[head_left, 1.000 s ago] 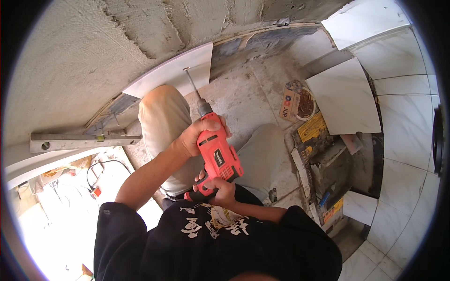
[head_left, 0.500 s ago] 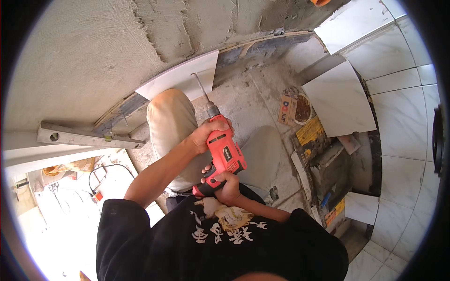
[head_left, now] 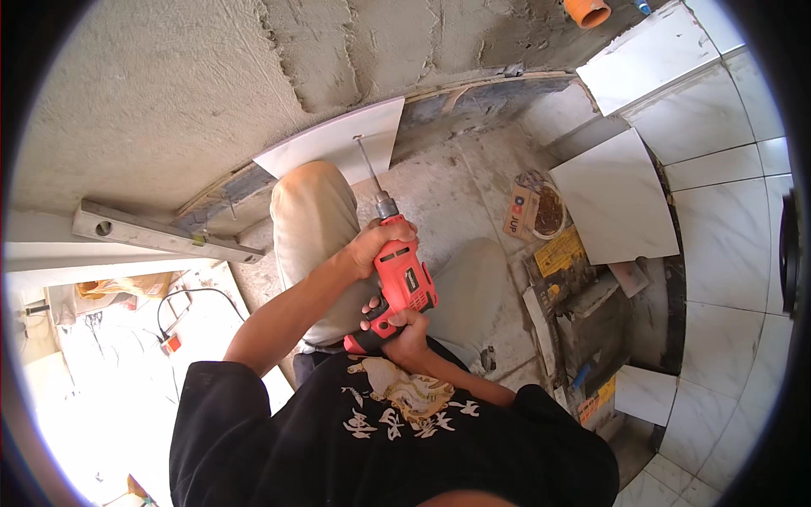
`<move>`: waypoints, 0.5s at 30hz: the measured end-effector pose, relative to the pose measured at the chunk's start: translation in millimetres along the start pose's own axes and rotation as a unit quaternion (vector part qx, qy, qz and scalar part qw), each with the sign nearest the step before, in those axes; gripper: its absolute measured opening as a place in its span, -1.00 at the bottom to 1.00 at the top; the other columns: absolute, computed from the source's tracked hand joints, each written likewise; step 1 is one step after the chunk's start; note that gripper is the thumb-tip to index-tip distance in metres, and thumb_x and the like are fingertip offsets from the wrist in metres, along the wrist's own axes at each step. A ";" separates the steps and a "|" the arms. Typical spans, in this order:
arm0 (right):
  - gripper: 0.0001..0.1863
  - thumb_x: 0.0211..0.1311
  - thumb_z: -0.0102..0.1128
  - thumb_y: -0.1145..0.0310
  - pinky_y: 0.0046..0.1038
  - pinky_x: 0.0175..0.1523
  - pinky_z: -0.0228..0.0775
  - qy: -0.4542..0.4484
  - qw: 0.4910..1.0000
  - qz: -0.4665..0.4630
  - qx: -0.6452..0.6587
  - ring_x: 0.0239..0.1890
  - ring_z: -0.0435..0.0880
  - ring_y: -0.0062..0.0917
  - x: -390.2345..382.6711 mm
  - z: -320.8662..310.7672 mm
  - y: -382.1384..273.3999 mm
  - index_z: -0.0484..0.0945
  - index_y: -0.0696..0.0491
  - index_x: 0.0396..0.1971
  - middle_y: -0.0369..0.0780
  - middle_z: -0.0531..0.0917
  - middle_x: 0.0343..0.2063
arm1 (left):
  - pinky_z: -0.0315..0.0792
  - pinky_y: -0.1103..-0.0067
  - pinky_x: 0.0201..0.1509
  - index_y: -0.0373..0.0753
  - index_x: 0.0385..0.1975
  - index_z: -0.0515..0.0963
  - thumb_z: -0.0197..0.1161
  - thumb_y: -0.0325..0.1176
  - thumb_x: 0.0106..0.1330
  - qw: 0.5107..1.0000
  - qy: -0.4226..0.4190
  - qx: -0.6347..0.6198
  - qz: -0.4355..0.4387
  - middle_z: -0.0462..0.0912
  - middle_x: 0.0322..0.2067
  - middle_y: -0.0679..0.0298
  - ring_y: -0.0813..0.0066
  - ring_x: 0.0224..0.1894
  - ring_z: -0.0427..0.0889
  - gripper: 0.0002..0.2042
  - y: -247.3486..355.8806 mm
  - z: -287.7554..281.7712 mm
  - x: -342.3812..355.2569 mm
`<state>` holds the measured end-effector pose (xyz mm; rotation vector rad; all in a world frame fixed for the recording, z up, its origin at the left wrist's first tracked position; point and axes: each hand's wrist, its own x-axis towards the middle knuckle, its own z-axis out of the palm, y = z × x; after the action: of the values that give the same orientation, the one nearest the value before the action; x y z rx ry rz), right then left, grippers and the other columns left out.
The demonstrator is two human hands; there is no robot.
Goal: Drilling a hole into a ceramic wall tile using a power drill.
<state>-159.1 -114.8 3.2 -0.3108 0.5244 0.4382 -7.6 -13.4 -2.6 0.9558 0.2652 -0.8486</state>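
A red and black power drill (head_left: 407, 283) lies across my lap, its long thin bit (head_left: 368, 163) pointing away from me. My left hand (head_left: 382, 243) wraps round the front of the drill's body, just behind the chuck. Lower down, my right hand (head_left: 405, 335) grips the handle, fingers near the trigger. The bit's tip meets a white tile (head_left: 317, 139) that leans against the plastered wall, above my bent left knee; a small brownish mark shows at that spot. Whether the bit goes into the tile cannot be made out.
A metal level (head_left: 160, 232) lies at the left. On the right are a leaning white tile (head_left: 621, 198), a small cardboard box (head_left: 521, 211) and a dirty trough (head_left: 604, 325). An orange pipe (head_left: 587, 12) juts out at top right, near the tiled wall (head_left: 718, 224).
The view has shifted slightly, so the orange pipe shows more fully. Both hands keep their hold on the drill, and its tip stays at the same place on the tile.
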 end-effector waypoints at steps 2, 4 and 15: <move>-0.27 -0.36 0.04 0.43 -0.20 -0.13 0.46 0.002 1.000 0.001 0.005 -0.16 0.53 -0.27 -0.2 -3.7 0.9 0.34 0.12 0.07 -0.14 0.54 -0.30 | 0.55 0.46 -0.14 -0.29 -0.16 0.52 0.38 -0.27 0.04 1.000 -0.002 0.000 -0.004 0.63 -0.33 0.22 0.42 -0.29 0.61 -0.62 -1.7 -0.2 0.2; -0.25 -0.37 0.05 0.42 -0.21 -0.14 0.45 -0.003 1.000 0.010 0.004 -0.19 0.51 -0.28 0.3 0.0 -1.2 0.34 0.12 0.07 -0.15 0.52 -0.32 | 0.56 0.45 -0.12 -0.28 -0.20 0.53 0.37 -0.29 0.04 1.000 0.019 0.007 -0.007 0.64 -0.32 0.20 0.40 -0.27 0.62 -0.66 0.2 0.1 -1.0; -0.22 -0.38 0.08 0.35 -0.30 -0.22 0.41 -0.041 0.991 0.076 0.099 -0.26 0.46 -0.36 11.1 -25.4 -11.2 0.37 0.12 0.10 -0.23 0.48 -0.40 | 0.60 0.42 -0.12 -0.35 -0.28 0.53 0.36 -0.40 0.09 0.995 0.082 0.047 -0.025 0.68 -0.32 0.06 0.31 -0.25 0.68 -0.76 -9.8 -4.2 14.7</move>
<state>-155.6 -130.9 -21.8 -0.0609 0.5094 0.5401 -4.5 -20.5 -19.0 1.1136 0.3944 -0.8356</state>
